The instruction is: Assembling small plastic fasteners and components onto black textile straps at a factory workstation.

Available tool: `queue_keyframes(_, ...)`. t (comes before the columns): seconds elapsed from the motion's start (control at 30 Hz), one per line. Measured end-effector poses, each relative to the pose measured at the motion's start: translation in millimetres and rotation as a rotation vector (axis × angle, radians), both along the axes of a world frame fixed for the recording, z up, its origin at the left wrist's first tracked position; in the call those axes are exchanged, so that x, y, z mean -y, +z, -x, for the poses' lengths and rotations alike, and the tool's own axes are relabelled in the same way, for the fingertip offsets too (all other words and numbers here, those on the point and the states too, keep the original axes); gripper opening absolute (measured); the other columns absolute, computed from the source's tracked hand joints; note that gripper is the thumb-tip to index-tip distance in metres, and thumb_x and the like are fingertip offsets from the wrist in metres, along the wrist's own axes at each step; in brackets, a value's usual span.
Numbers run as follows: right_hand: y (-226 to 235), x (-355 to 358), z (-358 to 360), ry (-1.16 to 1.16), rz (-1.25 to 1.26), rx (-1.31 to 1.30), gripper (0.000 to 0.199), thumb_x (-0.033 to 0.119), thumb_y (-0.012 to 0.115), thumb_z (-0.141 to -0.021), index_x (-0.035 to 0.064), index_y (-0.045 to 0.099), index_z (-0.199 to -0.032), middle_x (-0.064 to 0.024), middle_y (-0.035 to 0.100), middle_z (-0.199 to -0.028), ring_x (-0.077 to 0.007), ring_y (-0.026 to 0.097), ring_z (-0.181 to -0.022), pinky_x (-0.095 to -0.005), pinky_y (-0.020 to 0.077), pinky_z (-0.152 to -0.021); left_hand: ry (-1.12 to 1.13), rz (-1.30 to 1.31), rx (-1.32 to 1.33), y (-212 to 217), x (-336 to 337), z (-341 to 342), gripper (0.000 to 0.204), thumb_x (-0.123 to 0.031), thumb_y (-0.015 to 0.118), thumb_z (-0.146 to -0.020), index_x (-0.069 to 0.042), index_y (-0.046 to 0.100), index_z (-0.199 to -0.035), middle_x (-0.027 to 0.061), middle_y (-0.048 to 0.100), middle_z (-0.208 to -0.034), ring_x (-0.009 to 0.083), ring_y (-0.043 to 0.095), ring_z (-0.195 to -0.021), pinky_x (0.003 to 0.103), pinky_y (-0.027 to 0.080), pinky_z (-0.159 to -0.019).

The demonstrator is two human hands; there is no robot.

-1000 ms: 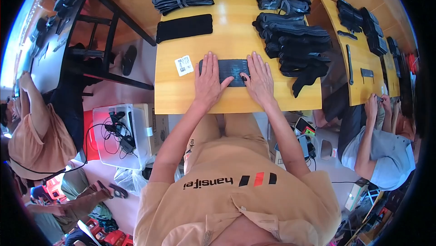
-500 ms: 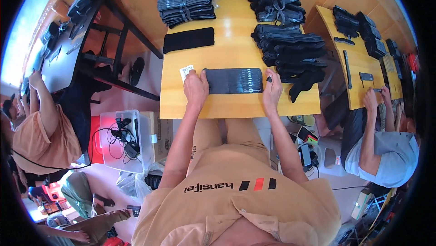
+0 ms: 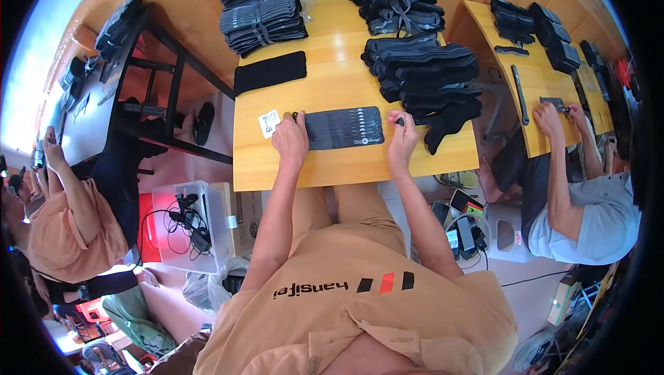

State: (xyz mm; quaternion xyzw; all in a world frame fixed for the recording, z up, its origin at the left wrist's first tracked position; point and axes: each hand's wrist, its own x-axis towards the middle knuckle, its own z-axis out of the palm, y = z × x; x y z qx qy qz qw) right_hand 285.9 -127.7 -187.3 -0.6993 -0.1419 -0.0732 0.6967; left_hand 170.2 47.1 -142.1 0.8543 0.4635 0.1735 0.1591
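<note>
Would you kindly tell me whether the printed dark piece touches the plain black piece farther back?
Apart: the head view shows yellow tabletop between the printed dark piece and the plain black piece.

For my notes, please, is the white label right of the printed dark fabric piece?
No, the white label lies left of the printed dark fabric piece, by the left hand.

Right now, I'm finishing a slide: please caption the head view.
A flat dark cloth lies between the left hand and right hand on a yellow table, near a white label.
</note>
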Motion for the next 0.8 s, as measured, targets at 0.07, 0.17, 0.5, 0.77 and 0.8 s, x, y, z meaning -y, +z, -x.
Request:
queue_keyframes(0.07, 1.2, -0.6, -0.2, -0.001, 0.0, 0.012, 0.02, 0.008, 0.042, -0.088, -0.0037, 0.058, -0.085, -0.0113, 0.059, -0.079, -0.0213, 0.059, -0.075, -0.0306, 0.0457, -0.069, 0.015, 0.001, -0.022, 0.0, -0.3, 0.5, 0.036, -0.032, 0.053, -0.089, 0.002, 0.06, -0.08, 0.0243, 0.063, -0.074, 0.0424, 0.061, -0.073, 0.048, 0.048, -0.067)
queue_keyframes(0.17, 2.2, 0.3, 0.9, 0.001, 0.023, 0.008, 0.02, 0.008, 0.042, -0.088, -0.0037, 0.058, -0.085, -0.0113, 0.059, -0.078, -0.0209, 0.059, -0.073, -0.0308, 0.046, -0.068, 0.012, 0.027, 0.012, -3.7, -2.9, 2.8, 0.035, -0.033, 0.054, -0.088, 0.001, 0.06, -0.083, 0.0258, 0.062, -0.076, 0.0438, 0.06, -0.076, 0.049, 0.046, -0.067)
queue_keyframes(0.5, 2.7, -2.6, -14.3, 0.043, 0.075, 0.024, 0.018, 0.006, 0.042, -0.087, -0.0043, 0.057, -0.085, -0.0099, 0.058, -0.078, -0.0178, 0.057, -0.071, -0.029, 0.0458, -0.067, -0.304, 0.002, 0.488, 64.3, 24.4, -10.9, 0.021, -0.021, 0.054, -0.089, -0.004, 0.054, -0.077, 0.0209, 0.059, -0.067, 0.04, 0.058, -0.063, 0.044, 0.045, -0.052)
queue_keyframes(0.77, 1.1, -1.2, 1.4, 0.07, -0.13, -0.19, 0.025, 0.013, 0.04, -0.094, -0.0036, 0.058, -0.09, -0.0062, 0.058, -0.079, -0.0113, 0.054, -0.073, -0.0249, 0.0452, -0.071, -0.482, -0.137, 0.501, 80.5, 54.8, 17.0, 0.017, -0.015, 0.062, -0.084, -0.005, 0.052, -0.076, 0.0158, 0.057, -0.066, 0.0332, 0.056, -0.055, 0.038, 0.044, -0.047)
queue_keyframes(0.8, 0.3, -1.4, 0.2, 0.08, -0.144, -0.206, 0.024, 0.013, 0.04, -0.094, -0.0035, 0.058, -0.09, -0.0063, 0.058, -0.079, -0.0112, 0.054, -0.073, -0.025, 0.045, -0.071, -0.461, -0.182, 0.582, 79.7, 54.2, 24.6, 0.013, -0.015, 0.063, -0.084, -0.005, 0.055, -0.079, 0.0148, 0.056, -0.065, 0.0314, 0.056, -0.054, 0.036, 0.044, -0.047)
